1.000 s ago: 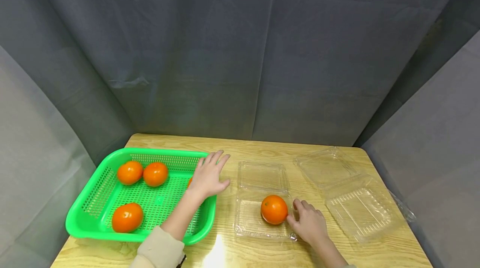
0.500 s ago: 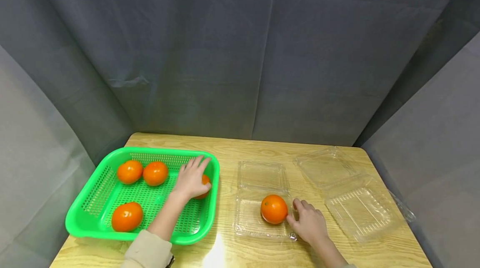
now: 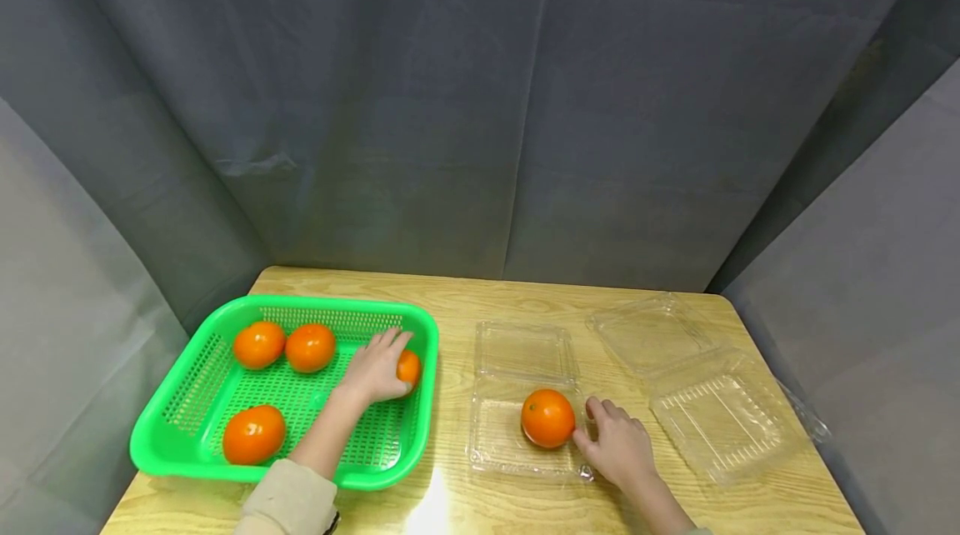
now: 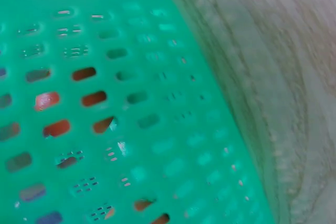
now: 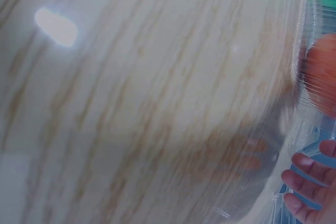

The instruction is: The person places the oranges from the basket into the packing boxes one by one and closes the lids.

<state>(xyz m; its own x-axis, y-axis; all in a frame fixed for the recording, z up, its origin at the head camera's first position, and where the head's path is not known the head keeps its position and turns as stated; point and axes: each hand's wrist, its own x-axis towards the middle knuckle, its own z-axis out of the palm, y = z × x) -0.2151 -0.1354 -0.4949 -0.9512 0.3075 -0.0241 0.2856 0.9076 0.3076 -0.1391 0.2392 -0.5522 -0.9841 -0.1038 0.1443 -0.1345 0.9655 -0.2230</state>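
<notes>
Inside the green plastic basket [image 3: 232, 472], at its right end, my left hand [image 3: 375, 370] grips an orange [image 3: 408, 368], with fingers on the far side and thumb on the near side. The left wrist view shows only the basket's perforated wall [image 4: 173, 145], with orange patches behind some holes. My right hand [image 3: 618, 443] rests by the right edge of an open clear plastic clamshell box [image 3: 495, 435], fingers loosely bent and holding nothing. Another orange [image 3: 548, 418] sits in that box, close to the right fingertips. The right wrist view catches the fingers [image 5: 310, 187] below this orange.
Two oranges [image 3: 259, 345] lie at the basket's back left and one more [image 3: 255, 434] near its front. A second clear clamshell [image 3: 720, 418] lies open on the wooden table [image 3: 465, 510] at the right. Grey cloth [image 3: 420, 143] hangs behind and at both sides.
My left hand has moved left and down from above the basket's right rim, and has closed round the orange there. The right hand and the boxed orange have stayed in place.
</notes>
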